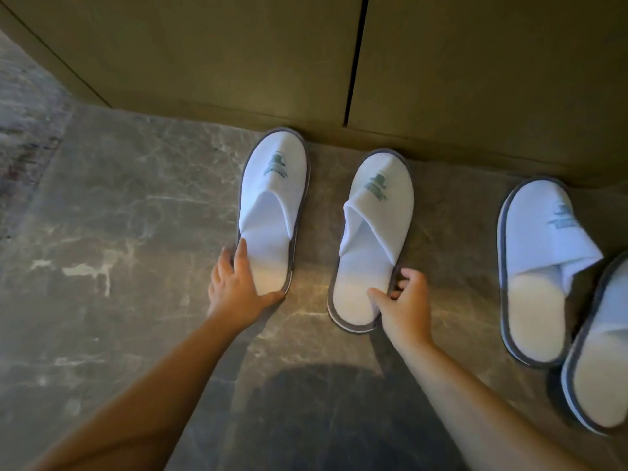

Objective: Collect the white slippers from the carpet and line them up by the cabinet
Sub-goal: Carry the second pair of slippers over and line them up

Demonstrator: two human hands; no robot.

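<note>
Slippers stand toes-first at the foot of the cabinet point(204, 56) on the marble floor point(119, 198): four in view, two of them in hand. The left hand point(234, 287) lies spread over the heel of the left slipper point(272, 205), fingers along its outer edge and thumb at the back rim, pressing more than gripping. The right hand point(404, 307) pinches the heel rim of the second slipper point(370, 239), thumb on the insole and fingers curled round the outer edge. That one sits a little further back from the cabinet than its mate and well apart from it. To finish the step well, I would slide it forward until both toes sit level, then draw the two closer, keeping the soles flat so the thin uppers do not buckle. To the right, a third slipper point(537, 266) has its upper folded askew, and a fourth point(601, 362), cut by the frame edge, seems to overlap its heel; both likely want straightening.
</note>
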